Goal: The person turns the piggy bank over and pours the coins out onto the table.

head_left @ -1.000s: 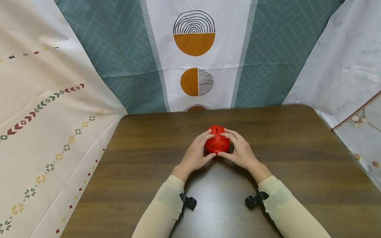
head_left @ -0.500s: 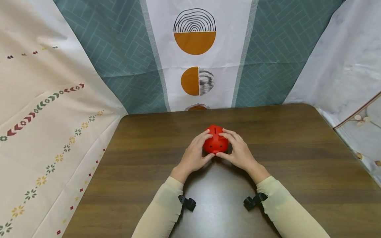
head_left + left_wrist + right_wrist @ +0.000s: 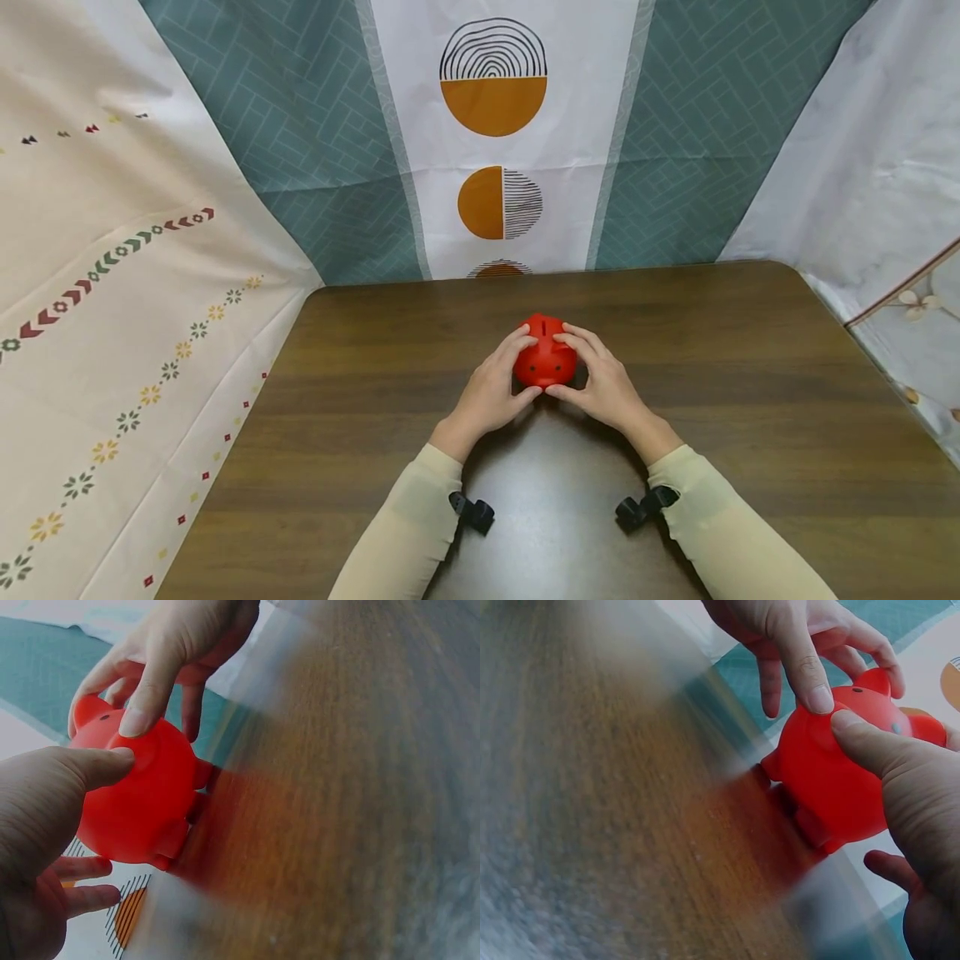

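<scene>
A red piggy bank (image 3: 545, 367) stands on the wooden table (image 3: 390, 467), its snout towards me and the coin slot on top. From its left side my left hand (image 3: 489, 390) grips it, fingers curved over the side and thumb at the snout. My right hand (image 3: 611, 392) grips the other side the same way. Both thumbs press close together on the snout, as the left wrist view shows on the piggy bank (image 3: 139, 802). Short feet of the piggy bank (image 3: 840, 776) meet the tabletop in the right wrist view. Its back end is hidden there.
Beyond the table's far edge hangs a teal and white cloth (image 3: 300, 167) with orange half circles. A cream patterned cloth (image 3: 90, 333) hangs at the left, a white one (image 3: 855, 167) at the right. Each sleeve carries a black wrist camera (image 3: 474, 512).
Both hands keep their grip on the piggy bank, which stays in place. Only a slight shift of the head view shows.
</scene>
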A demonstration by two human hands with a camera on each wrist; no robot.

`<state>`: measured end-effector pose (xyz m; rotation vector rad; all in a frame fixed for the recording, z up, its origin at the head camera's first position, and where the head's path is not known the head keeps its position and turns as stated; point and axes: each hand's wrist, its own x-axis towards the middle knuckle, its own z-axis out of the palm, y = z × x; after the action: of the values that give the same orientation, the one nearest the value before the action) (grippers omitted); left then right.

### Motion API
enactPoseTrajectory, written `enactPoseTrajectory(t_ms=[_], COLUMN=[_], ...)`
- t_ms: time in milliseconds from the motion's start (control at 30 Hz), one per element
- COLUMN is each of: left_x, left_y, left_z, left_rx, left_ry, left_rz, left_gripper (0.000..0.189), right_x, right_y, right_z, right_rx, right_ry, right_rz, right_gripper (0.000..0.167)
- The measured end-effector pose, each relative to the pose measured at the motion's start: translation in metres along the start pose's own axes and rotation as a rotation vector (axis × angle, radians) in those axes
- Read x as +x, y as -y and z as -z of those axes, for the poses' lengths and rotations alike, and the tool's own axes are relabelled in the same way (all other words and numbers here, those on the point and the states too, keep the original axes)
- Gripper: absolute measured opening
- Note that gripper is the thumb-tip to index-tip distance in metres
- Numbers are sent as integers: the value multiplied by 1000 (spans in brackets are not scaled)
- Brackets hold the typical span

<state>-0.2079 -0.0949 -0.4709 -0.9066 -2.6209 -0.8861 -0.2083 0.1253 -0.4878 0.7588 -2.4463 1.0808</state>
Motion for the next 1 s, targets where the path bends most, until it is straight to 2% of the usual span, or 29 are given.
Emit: enactPoseTrajectory(t_ms=[233,433,567,1000], left_x=[1,0,0,0], left_y=[-2,-3,-2,-5], left_z=[2,3,2,4], left_rx=[3,-10,-13,-10], left_ry=[1,24,27,-2], left_rz=[-2,35,37,-14], left_gripper=[86,84,85,85], right_x=[0,-1,-2,-2], right_y=[-4,-3,-2,-1], right_z=[1,1,1,0], right_rx=[26,27,21,50], right_ry=[18,27,35,-3], right_rz=[-6,-23,-39,-10], right_gripper=[81,84,87,88])
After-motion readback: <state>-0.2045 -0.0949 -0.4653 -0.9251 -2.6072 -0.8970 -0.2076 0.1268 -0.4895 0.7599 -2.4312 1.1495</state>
